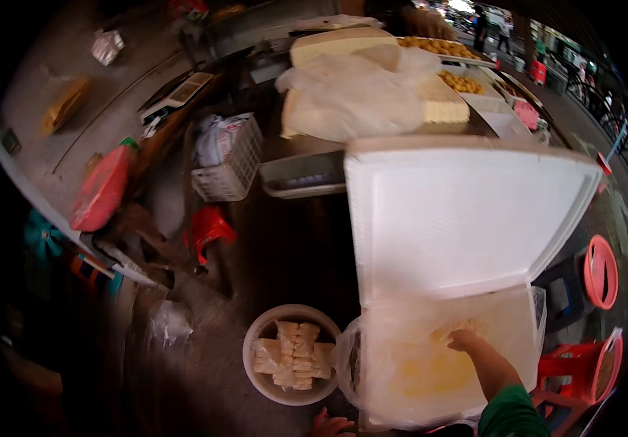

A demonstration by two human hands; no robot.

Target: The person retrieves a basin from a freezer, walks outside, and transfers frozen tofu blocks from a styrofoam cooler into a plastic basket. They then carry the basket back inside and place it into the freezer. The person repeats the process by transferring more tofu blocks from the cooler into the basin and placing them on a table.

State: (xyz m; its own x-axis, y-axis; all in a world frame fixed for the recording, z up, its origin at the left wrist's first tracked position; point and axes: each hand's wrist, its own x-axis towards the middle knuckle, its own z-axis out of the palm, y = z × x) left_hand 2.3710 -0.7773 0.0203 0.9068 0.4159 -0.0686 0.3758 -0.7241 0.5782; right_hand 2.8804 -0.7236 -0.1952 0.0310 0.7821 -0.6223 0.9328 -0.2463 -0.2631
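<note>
My right hand (462, 340) reaches over a white foam box (371, 349) from its right side, the forearm in a green sleeve. Its fingers point down at a translucent plastic sheet (428, 317) over yellowish pieces; whether they grip the sheet cannot be told. The white foam lid (445, 218) stands tilted up behind the box. At the bottom edge my left hand (332, 425) shows only in part, its fingers apart, below a round pale basin (254, 382). Bagged, pale, block-like pieces (294, 355) lie in that basin.
Behind the lid, plastic film (352, 93) covers large pale blocks (445, 104) on a table. Trays of golden fried-looking pieces (461, 83) stand at back right. A plastic crate (237, 164) and red stool (210, 229) are left; red stools (578, 366) stand right. People are far off.
</note>
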